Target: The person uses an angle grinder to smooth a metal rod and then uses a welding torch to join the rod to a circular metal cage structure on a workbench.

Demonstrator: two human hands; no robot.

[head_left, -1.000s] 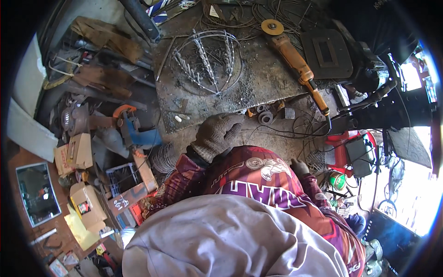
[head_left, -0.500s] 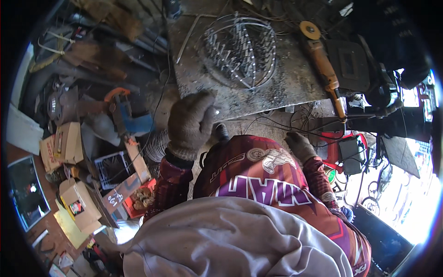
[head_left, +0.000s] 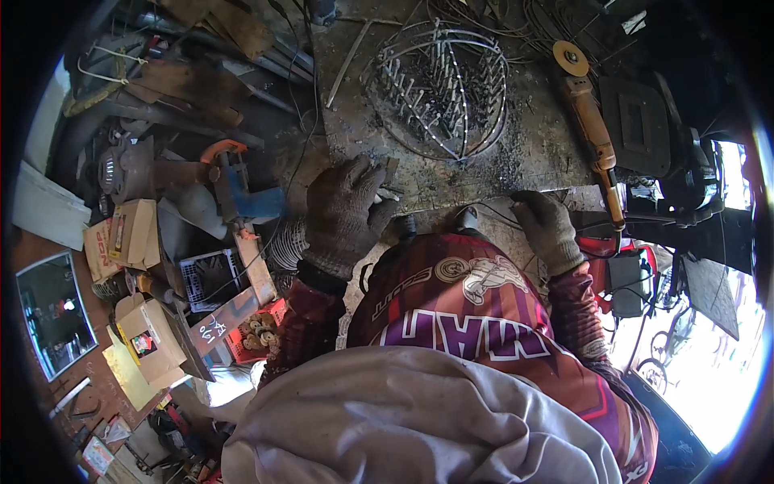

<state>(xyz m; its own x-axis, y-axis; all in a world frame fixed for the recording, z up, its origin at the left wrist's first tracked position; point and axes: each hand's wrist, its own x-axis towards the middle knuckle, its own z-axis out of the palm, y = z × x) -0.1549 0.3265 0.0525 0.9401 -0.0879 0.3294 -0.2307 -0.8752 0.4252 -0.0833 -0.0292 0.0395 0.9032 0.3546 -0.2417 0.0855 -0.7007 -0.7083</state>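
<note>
My left hand (head_left: 345,211), in a grey-brown work glove, is at the near left corner of the metal worktable (head_left: 532,173). Its fingers are closed on a small pale metal piece (head_left: 389,194). My right hand (head_left: 550,234), gloved too, is at the table's front edge with its fingers curled together; whatever may be in them is hidden. Beyond both hands, a rounded frame of metal rods (head_left: 462,137) lies on the tabletop, with many short rods standing inside it.
An orange angle grinder (head_left: 592,129) with a tan disc lies at the right of the table, beside a dark welding mask (head_left: 641,121). A thin metal rod (head_left: 349,64) lies at the back left. Left of the table are a blue clamp-like tool (head_left: 248,194) and cardboard boxes (head_left: 149,343).
My right hand has risen from beside my body to the table's front edge. My left hand stays near the corner, its fingers turned more over the small metal piece. The view has shifted slightly.
</note>
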